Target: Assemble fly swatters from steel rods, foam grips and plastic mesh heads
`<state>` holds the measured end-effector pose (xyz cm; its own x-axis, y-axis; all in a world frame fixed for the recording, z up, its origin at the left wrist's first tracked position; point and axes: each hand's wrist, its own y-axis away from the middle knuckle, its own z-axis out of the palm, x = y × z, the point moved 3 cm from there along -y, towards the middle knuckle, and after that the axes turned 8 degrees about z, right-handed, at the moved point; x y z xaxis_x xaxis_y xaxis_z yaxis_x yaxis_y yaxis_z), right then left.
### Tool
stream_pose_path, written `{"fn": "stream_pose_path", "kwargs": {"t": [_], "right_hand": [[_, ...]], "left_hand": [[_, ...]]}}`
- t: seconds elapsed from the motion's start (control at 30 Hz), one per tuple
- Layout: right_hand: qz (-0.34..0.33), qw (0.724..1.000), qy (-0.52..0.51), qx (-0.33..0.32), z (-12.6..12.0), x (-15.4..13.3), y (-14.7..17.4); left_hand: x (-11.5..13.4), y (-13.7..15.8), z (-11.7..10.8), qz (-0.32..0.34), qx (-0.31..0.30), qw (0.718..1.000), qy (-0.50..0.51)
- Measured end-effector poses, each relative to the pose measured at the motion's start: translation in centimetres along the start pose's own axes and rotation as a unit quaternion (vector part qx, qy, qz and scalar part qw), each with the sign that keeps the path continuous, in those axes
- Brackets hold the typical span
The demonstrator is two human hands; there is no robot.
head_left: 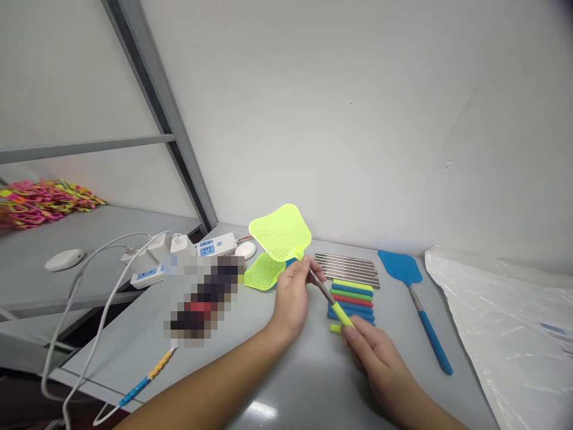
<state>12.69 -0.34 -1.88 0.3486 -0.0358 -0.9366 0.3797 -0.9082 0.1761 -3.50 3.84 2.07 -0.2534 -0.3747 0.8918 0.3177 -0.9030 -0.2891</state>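
- Over the table point(313, 382), head view: the yellow swatter point(281, 233) is held aslant, long axis running from mesh at upper left to grip at lower right.
- Left hand point(292, 295): fingers closed around the swatter's neck; nearer the mesh.
- Right hand point(378, 358): thumb and fingers clamped on the yellow grip point(341, 313), nearer its lower end.
- Rod point(324, 291): bare between both hands, in line with the grip.
- Blue swatter point(415, 297): lies to the right, apart from both hands.
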Motion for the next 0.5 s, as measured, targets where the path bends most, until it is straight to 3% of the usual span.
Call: {"fn": "stream_pose_path", "kwargs": {"t": [0.1,0.27,0.5], "right_hand": [[-0.010,0.999,0.030,-0.010,-0.1,-0.4,0.1],[-0.041,0.998,0.057,-0.011,-0.1,-0.4,0.3],[-0.081,0.994,0.067,0.010,-0.4,-0.3,0.7]], "left_hand": [[0.5,-1.2,-0.8,0.022,0.041,0.999,0.004],[1.0,-1.3,-0.8,0.050,0.034,0.998,-0.034],[-0.4,1.8,1.1,-0.020,-0.078,0.997,0.000]]}}
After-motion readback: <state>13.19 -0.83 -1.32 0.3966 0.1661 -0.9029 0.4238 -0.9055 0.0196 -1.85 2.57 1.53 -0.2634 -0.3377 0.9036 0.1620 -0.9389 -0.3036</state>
